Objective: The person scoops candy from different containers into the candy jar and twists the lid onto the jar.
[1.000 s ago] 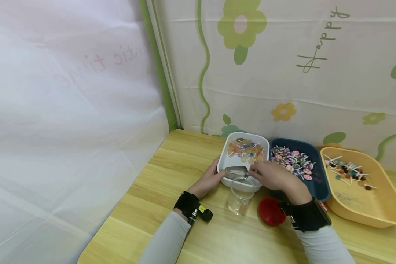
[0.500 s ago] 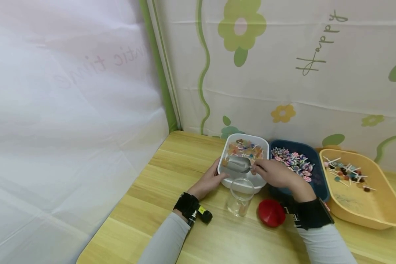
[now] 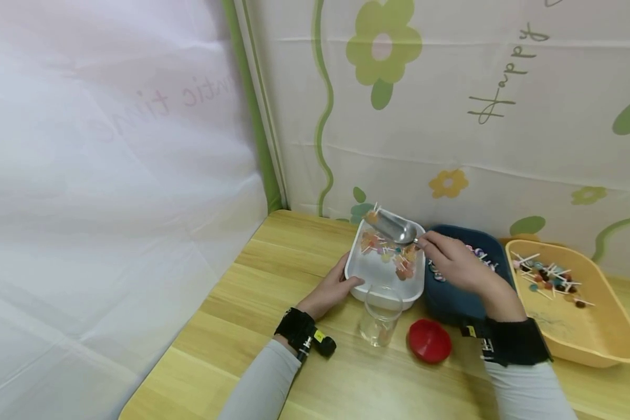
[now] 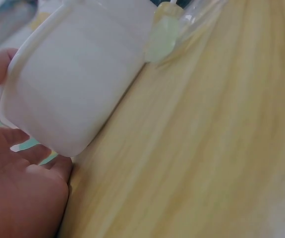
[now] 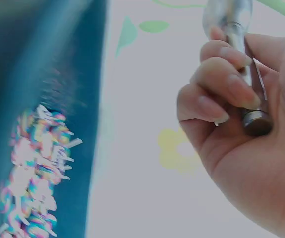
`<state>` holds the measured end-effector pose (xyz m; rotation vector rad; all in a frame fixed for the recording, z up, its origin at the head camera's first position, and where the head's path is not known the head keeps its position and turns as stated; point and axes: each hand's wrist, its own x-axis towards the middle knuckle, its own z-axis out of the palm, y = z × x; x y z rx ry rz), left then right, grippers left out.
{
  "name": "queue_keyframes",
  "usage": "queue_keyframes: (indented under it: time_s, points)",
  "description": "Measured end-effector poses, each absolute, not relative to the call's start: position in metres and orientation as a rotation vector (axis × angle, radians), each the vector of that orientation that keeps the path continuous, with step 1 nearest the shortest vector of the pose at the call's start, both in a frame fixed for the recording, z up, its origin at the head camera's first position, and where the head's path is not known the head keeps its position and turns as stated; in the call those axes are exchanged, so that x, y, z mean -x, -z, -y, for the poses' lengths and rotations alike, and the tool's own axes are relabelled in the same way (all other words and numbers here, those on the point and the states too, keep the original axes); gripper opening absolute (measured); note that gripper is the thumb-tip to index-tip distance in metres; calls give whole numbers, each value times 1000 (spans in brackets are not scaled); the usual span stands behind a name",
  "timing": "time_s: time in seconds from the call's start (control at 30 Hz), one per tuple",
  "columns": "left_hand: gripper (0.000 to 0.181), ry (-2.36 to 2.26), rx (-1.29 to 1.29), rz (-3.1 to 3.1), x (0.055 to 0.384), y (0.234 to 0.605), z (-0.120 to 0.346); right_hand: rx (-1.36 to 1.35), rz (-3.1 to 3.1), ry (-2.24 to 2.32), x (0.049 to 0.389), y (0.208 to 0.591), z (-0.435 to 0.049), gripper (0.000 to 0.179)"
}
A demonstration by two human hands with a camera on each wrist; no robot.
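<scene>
R hand (image 3: 458,262) grips scoop (image 3: 396,228) above bin (image 3: 371,272), long axis running far-L, away from cup (image 3: 380,322) on bin's near side; L hand (image 3: 329,291), farther from scoop, holds bin's L edge.

"How does your scoop (image 3: 395,229) look?"
"Mine is smooth, shiny metal."
"And the white tray (image 3: 368,269), blue tray (image 3: 446,300) and yellow tray (image 3: 590,318) by the tabletop's (image 3: 231,332) far edge?"
"Smooth plastic; my cup (image 3: 380,326) is clear and glossy, the tabletop wood-grained with a soft sheen, my sleeves (image 3: 262,382) matt cloth."
</scene>
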<state>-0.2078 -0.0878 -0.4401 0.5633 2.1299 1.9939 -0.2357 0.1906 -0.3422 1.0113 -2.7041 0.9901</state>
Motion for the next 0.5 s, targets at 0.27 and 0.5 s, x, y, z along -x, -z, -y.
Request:
queue_keyframes:
  time_s: [0.27,0.5]
  points:
    - [71,-2006,-550,-2111,208,440,88,-984,2560,-917,215,312,-206,17]
    - [72,-1996,-532,-2119,209,439,88,-981,2538,-931,202,296,-215,13]
